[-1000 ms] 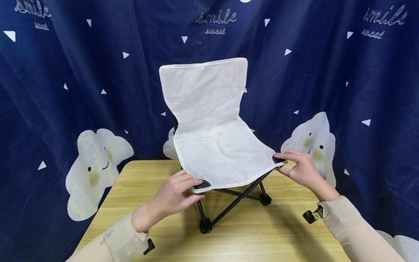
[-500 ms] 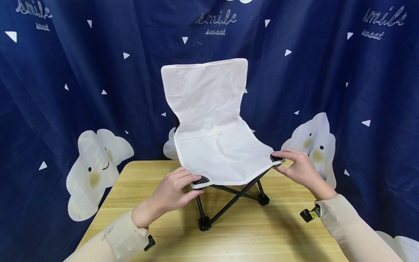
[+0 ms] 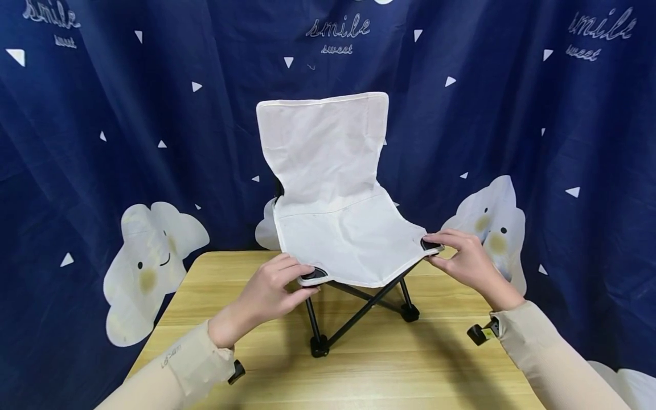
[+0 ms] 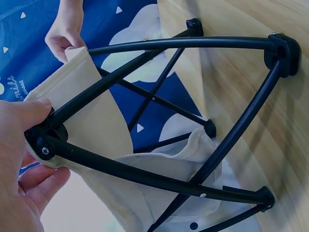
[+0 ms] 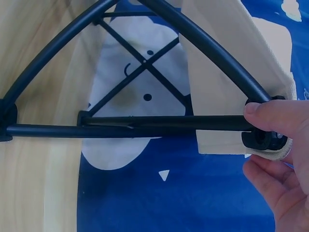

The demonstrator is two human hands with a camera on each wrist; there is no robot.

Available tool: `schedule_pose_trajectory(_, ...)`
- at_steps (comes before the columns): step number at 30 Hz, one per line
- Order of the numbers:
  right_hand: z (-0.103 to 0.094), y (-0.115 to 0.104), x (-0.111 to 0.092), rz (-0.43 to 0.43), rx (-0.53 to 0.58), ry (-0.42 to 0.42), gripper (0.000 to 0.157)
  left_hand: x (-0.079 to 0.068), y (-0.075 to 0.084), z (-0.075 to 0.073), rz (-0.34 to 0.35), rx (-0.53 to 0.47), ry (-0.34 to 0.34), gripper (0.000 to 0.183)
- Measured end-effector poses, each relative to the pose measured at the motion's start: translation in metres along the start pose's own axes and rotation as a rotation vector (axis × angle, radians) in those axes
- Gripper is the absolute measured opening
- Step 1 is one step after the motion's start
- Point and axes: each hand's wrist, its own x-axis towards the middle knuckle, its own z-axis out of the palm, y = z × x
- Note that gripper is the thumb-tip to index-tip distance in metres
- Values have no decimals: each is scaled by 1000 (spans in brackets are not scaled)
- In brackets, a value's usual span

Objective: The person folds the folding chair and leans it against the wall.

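A white folding chair with a fabric seat and back stands unfolded on the wooden table, turned slightly to one side. My left hand pinches the near left corner of the seat, fingers on the black patch above and thumb underneath. At the right front corner my right hand pinches the other black patch the same way. In the left wrist view the thumb presses the black plastic joint under the seat. The right wrist view shows that thumb against the matching corner joint. Crossed black tubes form the legs.
The wooden table carries the chair's black feet. Close behind hangs a dark blue curtain printed with clouds, triangles and lettering. A small black device juts from the right cuff, another from the left.
The chair's front corners and feet have shifted slightly back, and the right corner slightly left, with both hands following. Both hands keep their hold on the seat corners.
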Motion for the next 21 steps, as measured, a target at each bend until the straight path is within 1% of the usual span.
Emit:
schedule_pose_trajectory(14, 0, -2, 7, 12, -22, -30, 48, 8, -3, 1, 16, 15, 6, 36)
schedule_pose_trajectory(21, 1, -4, 13, -34, 0, -19, 48, 13, -5, 1, 28, 21, 12, 36)
